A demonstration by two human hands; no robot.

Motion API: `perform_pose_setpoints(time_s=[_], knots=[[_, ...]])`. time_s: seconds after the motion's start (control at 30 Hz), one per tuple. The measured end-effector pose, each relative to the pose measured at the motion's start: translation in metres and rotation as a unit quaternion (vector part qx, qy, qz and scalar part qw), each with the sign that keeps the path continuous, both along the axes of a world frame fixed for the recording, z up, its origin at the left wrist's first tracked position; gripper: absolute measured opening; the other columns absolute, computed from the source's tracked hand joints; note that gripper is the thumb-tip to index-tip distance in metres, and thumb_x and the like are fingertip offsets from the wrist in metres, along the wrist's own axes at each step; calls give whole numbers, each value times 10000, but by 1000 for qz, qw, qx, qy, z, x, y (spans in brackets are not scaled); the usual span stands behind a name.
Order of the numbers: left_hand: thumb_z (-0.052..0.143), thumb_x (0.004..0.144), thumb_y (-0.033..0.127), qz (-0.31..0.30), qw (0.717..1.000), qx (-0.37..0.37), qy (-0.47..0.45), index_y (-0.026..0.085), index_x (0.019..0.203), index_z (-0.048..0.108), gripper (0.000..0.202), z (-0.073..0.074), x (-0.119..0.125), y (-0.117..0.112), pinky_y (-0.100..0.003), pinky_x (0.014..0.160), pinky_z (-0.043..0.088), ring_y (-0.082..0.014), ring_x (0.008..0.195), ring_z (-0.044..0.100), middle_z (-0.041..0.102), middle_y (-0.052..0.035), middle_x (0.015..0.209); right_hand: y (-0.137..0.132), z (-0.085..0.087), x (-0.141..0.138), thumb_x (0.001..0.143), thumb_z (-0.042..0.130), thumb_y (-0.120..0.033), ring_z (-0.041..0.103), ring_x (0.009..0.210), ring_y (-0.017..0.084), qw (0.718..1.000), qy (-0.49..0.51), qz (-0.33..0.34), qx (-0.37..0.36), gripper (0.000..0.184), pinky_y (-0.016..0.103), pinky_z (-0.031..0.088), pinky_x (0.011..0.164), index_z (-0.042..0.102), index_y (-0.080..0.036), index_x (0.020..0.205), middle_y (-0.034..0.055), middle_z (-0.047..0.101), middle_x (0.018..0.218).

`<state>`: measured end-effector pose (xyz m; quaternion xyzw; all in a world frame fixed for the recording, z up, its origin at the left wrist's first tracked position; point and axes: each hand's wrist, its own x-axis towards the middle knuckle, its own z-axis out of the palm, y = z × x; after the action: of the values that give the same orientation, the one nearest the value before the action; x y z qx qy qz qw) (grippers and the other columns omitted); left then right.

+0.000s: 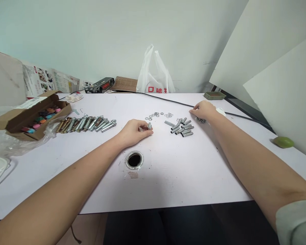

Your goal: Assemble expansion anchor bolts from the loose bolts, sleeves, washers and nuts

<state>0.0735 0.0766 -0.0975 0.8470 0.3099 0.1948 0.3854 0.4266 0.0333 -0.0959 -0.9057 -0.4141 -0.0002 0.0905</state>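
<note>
My left hand point(135, 132) is closed around a small metal bolt point(149, 126), pinched between thumb and fingers, its tip pointing up. My right hand point(204, 109) hovers at the back right with its fingertips drawn together; whatever they hold is too small to make out. Just under that hand lies a small heap of dark metal nuts point(201, 120), partly hidden by it. Between the hands are a pile of metal sleeves point(183, 128), several washers point(156, 114) and some thin rings point(169, 115). A row of expansion bolts point(85, 123) lies left of my left hand.
An open cardboard box point(32, 134) of colourful bottles sits at the left on clear plastic. A round hole point(134, 160) opens in the white table point(168, 177). A black cable point(168, 99) crosses the back. A green tray point(214, 96) and a green fruit point(283, 142) are at right.
</note>
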Motion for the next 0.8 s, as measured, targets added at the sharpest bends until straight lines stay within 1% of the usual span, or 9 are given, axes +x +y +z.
perform_pose_setpoints(time_s=[0.13, 0.27, 0.4, 0.5, 0.57, 0.63, 0.7, 0.73, 0.8], knots=[[694, 786, 379, -1, 1000, -3, 1, 172, 860, 743, 225, 1, 0, -1, -229, 624, 400, -87, 623, 523, 725, -17, 805, 3, -6, 8, 773, 676, -366, 593, 962, 293, 1000, 3, -2, 8, 266, 423, 419, 863, 741, -186, 958, 136, 691, 1023], [692, 788, 374, -10, 1000, -6, 1, 169, 855, 740, 221, 2, 0, -1, -228, 625, 402, -86, 623, 525, 725, -17, 809, 1, -5, 3, 708, 684, -361, 561, 953, 321, 1000, 3, 4, 20, 222, 451, 383, 875, 732, -176, 822, 134, 685, 872], [694, 786, 365, -12, 1000, -8, 0, 169, 845, 739, 209, 2, 0, -1, -230, 625, 403, -83, 612, 520, 724, -15, 801, -4, 7, -16, 706, 663, -313, 558, 867, 273, 998, 0, 44, 47, 136, 467, 346, 919, 702, -183, 714, 81, 649, 710], [693, 785, 362, -10, 1000, -6, 1, 174, 840, 738, 202, 3, 0, -2, -230, 631, 404, -82, 616, 521, 725, -11, 801, -11, 21, -42, 703, 685, -284, 562, 736, 210, 992, 64, 76, 83, 113, 416, 418, 810, 693, -172, 715, 62, 656, 713], [691, 786, 363, -11, 1000, -3, 1, 175, 839, 739, 201, 3, -1, -2, -230, 635, 406, -84, 621, 525, 725, -10, 801, -17, 32, -68, 705, 711, -284, 575, 704, 187, 970, 158, 136, 126, 131, 355, 450, 693, 707, -162, 750, 70, 686, 779], [687, 787, 366, -14, 1000, -1, 0, 175, 840, 740, 205, 2, -1, -2, -232, 637, 409, -88, 622, 529, 724, -9, 794, -24, 40, -99, 725, 727, -303, 610, 736, 180, 926, 245, 235, 165, 172, 328, 473, 686, 734, -155, 812, 80, 713, 844], [687, 784, 371, -17, 1000, 3, -6, 179, 840, 742, 207, 1, -1, -1, -232, 639, 411, -90, 616, 526, 719, -4, 777, -30, 45, -131, 741, 735, -338, 635, 831, 188, 871, 258, 359, 215, 243, 323, 492, 747, 758, -176, 921, 76, 732, 949], [688, 781, 372, -18, 1000, 7, -10, 182, 841, 743, 207, 1, -1, -1, -232, 641, 411, -89, 612, 522, 717, 1, 768, -32, 46, -144, 759, 722, -335, 639, 872, 191, 848, 248, 415, 220, 242, 325, 493, 782, 764, -189, 948, 68, 737, 980], [687, 777, 373, -19, 1000, 11, -16, 186, 836, 743, 204, -1, -1, 0, -231, 645, 410, -86, 602, 512, 710, 11, 749, -36, 44, -165, 798, 677, -285, 643, 930, 191, 818, 225, 487, 208, 204, 320, 483, 822, 770, -206, 963, 49, 742, 999]])
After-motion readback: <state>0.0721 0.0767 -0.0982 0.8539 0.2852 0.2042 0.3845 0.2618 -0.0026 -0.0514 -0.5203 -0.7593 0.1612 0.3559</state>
